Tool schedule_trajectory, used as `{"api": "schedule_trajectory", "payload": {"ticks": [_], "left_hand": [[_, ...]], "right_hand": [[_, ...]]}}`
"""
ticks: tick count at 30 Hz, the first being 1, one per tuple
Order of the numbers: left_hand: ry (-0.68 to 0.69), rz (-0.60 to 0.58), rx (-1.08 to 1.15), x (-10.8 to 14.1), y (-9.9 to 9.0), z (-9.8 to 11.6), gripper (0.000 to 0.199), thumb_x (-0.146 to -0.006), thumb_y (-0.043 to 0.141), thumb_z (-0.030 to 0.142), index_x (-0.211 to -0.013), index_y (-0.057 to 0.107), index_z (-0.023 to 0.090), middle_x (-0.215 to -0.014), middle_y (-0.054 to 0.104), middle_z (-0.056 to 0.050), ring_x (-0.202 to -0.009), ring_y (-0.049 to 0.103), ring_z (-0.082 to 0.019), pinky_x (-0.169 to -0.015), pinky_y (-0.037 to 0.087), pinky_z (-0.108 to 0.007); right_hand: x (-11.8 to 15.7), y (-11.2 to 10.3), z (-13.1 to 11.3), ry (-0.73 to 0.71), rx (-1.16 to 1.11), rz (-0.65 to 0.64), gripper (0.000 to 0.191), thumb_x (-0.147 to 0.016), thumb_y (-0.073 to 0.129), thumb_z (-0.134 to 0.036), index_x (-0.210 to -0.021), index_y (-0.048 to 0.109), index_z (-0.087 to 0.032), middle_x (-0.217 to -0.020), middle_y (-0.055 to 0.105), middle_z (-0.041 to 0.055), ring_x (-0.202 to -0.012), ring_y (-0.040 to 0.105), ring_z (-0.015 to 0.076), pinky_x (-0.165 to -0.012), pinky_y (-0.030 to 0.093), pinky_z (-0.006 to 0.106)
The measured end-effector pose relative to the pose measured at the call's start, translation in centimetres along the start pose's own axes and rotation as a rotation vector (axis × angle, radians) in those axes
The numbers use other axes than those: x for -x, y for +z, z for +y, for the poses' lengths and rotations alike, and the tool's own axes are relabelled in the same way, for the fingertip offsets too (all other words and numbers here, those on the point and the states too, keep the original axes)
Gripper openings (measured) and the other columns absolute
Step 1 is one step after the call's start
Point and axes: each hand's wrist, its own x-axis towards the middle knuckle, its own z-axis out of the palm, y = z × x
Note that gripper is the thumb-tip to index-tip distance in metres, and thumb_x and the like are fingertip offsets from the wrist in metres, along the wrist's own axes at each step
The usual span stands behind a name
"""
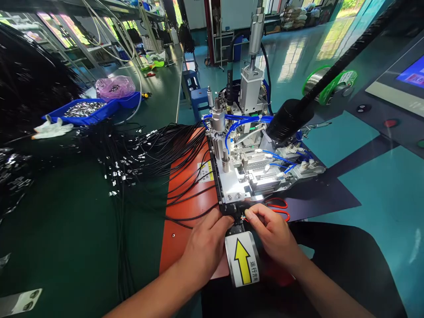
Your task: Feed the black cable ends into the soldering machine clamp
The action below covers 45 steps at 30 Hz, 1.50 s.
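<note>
My left hand [208,236] is closed at the front end of the machine [232,181], with thumb and forefinger pressed at a black fixture [236,218]. A black cable [185,219] runs in from the left to these fingers; its end is hidden. Just across the fixture, my right hand [273,232] pinches the thin wires [244,217], whose small light and reddish ends show by its fingertips. Below both hands lies a white plate [243,260] with a yellow arrow. Red-handled scissors [281,204] rest behind my right hand.
Many black cables with shiny ends [122,172] lie on the dark green table [76,229]. A blue tray [89,115] holds small metal parts, next to a white glove [53,128]. A black hose [291,119] hangs over the machine. At right are a wire spool [331,84] and control panel [387,110].
</note>
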Motion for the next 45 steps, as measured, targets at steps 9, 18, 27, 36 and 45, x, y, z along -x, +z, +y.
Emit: {"api": "schedule_trajectory", "payload": {"ticks": [9, 18, 27, 36, 45], "left_hand": [[-0.021, 0.0, -0.022, 0.08, -0.09, 0.04, 0.019, -0.1, 0.047, 0.014, -0.1, 0.065, 0.019, -0.084, 0.052, -0.002, -0.069, 0.053, -0.013, -0.06, 0.041, -0.022], [-0.031, -0.012, -0.031, -0.03, -0.15, 0.22, 0.019, -0.1, 0.047, 0.014, -0.099, 0.065, 0.019, -0.085, 0.052, -0.002, -0.071, 0.053, -0.013, -0.061, 0.041, -0.022], [-0.032, -0.02, -0.073, -0.22, -0.16, 0.29, 0.022, -0.101, 0.043, 0.016, -0.098, 0.064, 0.02, -0.082, 0.051, -0.001, -0.069, 0.053, -0.013, -0.059, 0.041, -0.022], [-0.018, -0.002, -0.069, -0.31, -0.1, 0.41, 0.02, -0.1, 0.044, 0.014, -0.097, 0.064, 0.02, -0.084, 0.052, -0.001, -0.071, 0.053, -0.013, -0.06, 0.041, -0.022], [-0.036, -0.057, -0.072, -0.17, -0.16, 0.27, 0.017, -0.098, 0.049, 0.011, -0.098, 0.063, 0.02, -0.09, 0.055, -0.002, -0.077, 0.056, -0.014, -0.066, 0.045, -0.022]], "right_hand": [[-0.05, 0.0, -0.46, 0.023, 0.007, 0.009, 0.029, -0.098, 0.05, -0.042, -0.078, 0.059, -0.022, -0.074, 0.062, -0.0025, -0.068, 0.055, 0.0154, -0.064, 0.041, 0.026], [-0.03, 0.12, -0.35, 0.024, 0.008, 0.011, 0.031, -0.098, 0.049, -0.043, -0.078, 0.059, -0.022, -0.073, 0.061, -0.0026, -0.068, 0.054, 0.0154, -0.063, 0.04, 0.026], [-0.11, 0.17, -0.22, 0.022, 0.012, 0.016, 0.031, -0.098, 0.049, -0.044, -0.078, 0.058, -0.022, -0.073, 0.062, -0.0023, -0.064, 0.054, 0.0149, -0.061, 0.041, 0.026], [-0.06, 0.1, -0.26, -0.004, 0.058, 0.038, 0.031, -0.098, 0.049, -0.042, -0.077, 0.058, -0.022, -0.071, 0.062, -0.0019, -0.062, 0.053, 0.0152, -0.059, 0.04, 0.027], [-0.11, 0.13, -0.3, 0.01, 0.049, 0.028, 0.032, -0.098, 0.049, -0.042, -0.074, 0.056, -0.022, -0.07, 0.06, -0.003, -0.063, 0.052, 0.0144, -0.06, 0.039, 0.026]]}}
